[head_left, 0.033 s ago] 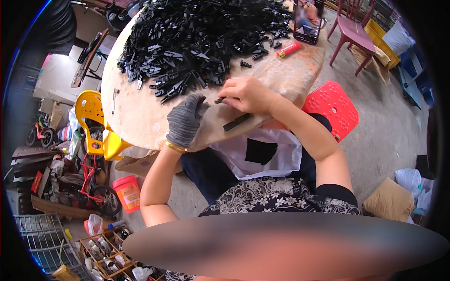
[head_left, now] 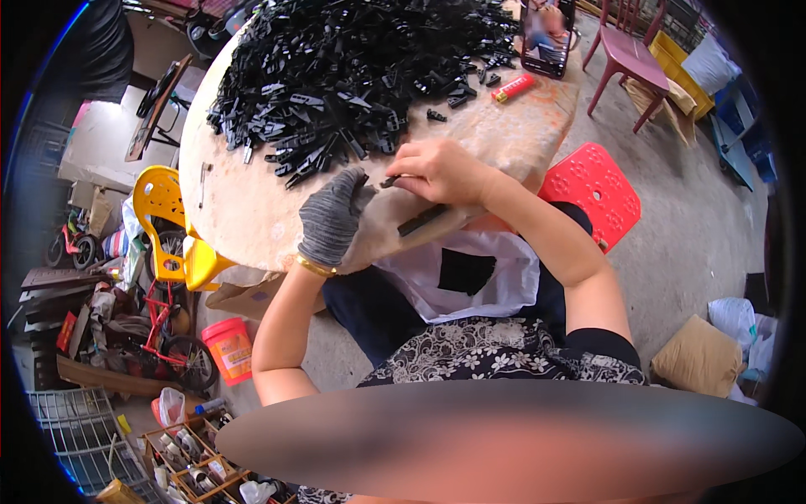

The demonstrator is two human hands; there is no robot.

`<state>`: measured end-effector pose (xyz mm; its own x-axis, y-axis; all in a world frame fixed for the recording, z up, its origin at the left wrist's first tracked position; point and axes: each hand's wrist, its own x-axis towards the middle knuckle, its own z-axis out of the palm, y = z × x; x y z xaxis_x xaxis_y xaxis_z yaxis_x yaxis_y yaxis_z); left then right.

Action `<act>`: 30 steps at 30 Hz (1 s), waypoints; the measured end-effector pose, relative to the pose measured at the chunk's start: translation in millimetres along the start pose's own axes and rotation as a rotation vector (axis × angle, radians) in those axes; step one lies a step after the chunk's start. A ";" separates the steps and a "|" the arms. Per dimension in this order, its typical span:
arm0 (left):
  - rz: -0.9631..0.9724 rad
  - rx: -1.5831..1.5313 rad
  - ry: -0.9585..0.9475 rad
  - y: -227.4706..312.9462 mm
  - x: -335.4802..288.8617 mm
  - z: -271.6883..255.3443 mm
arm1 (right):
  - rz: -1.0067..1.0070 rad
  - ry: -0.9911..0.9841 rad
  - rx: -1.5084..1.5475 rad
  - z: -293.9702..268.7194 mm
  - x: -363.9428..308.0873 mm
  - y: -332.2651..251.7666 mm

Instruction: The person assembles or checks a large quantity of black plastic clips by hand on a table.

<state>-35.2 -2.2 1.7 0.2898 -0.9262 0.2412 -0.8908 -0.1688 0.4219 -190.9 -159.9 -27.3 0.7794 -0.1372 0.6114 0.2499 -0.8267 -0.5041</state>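
My left hand (head_left: 329, 220), in a grey knitted glove, is closed at the table's near edge. Something dark shows at its fingertips, too small to make out. Just to the right, my bare right hand (head_left: 438, 171) pinches a small black plastic piece (head_left: 389, 181) between thumb and fingers. The two hands are a little apart. Below the right hand, a black bar-shaped piece (head_left: 422, 221) lies near the table edge. Beyond both hands rises a big heap of black plastic clip-like parts (head_left: 327, 76), with a few loose ones at its right side.
On the round, cloth-covered table (head_left: 243, 223) are a red lighter (head_left: 514, 88), a propped phone (head_left: 547, 38) and a thin metal tool (head_left: 203, 185). A white bag (head_left: 514, 281) with a black patch covers my lap. A red stool (head_left: 594, 197) stands right, a yellow chair (head_left: 161, 202) left.
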 end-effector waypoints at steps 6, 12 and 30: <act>0.226 -0.112 -0.014 1.5 6.5 15.2 | 0.004 0.073 0.044 4.2 -2.4 3.1; -0.003 -0.432 -0.220 -4.1 10.7 -1.0 | 0.082 0.051 0.015 6.0 -3.0 3.8; 0.101 0.024 -0.162 6.6 8.3 -4.0 | 0.055 -0.053 -0.051 7.7 -2.1 5.4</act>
<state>-37.3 -9.6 10.0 0.1402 -0.9807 0.1360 -0.9211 -0.0788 0.3812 -186.7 -159.9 -36.0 0.8206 -0.1556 0.5500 0.1771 -0.8456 -0.5035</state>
